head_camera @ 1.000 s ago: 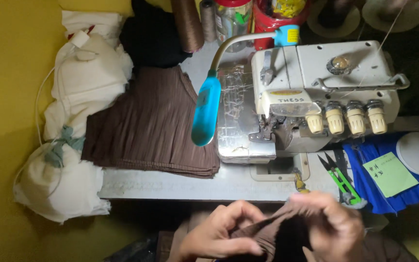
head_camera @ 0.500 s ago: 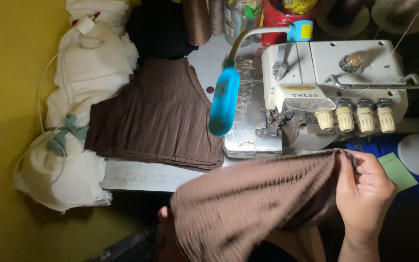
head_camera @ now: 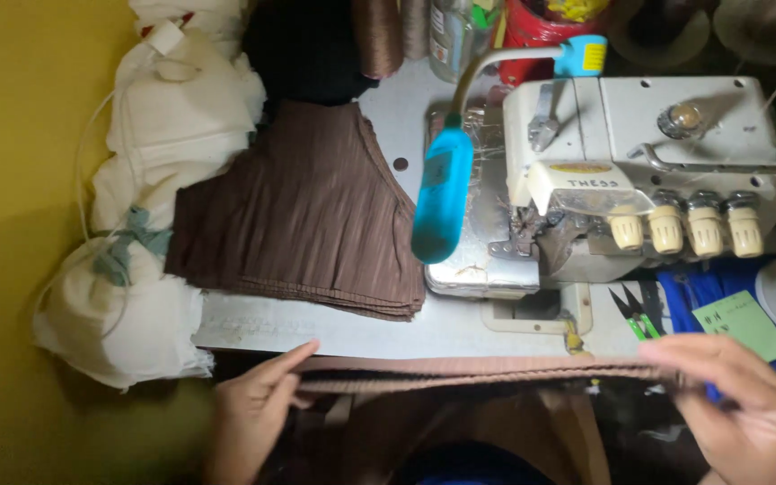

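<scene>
- Yellow wall fills the far left, and lumpy white cloth bundles [head_camera: 150, 216] are heaped against it on the table's left end.
- Your left hand [head_camera: 258, 409] sits low at the table's near edge, fingers closed in a pinch on the left end of a long, ribbed brown fabric strip [head_camera: 469, 370].
- That strip runs straight from left to right, pulled taut along the near edge of the grey metal table [head_camera: 316, 332]; its long axis lies across you, level with both hands, so neither hand is nearer than the other.
- Behind it, well apart, rests a flat stack of brown pleated fabric pieces [head_camera: 303, 216], just beside the bundles.
- Right of the stack stands a white overlock sewing machine [head_camera: 639, 162] with a turquoise lamp on a bent neck [head_camera: 442, 202] leaning over its bed.
- Your right hand [head_camera: 747, 404] clamps the strip's right end, thumb under and fingers over, palm turned down.
- Green-handled thread snips [head_camera: 637, 314] lie just beyond it, near a green paper note [head_camera: 741, 323].
</scene>
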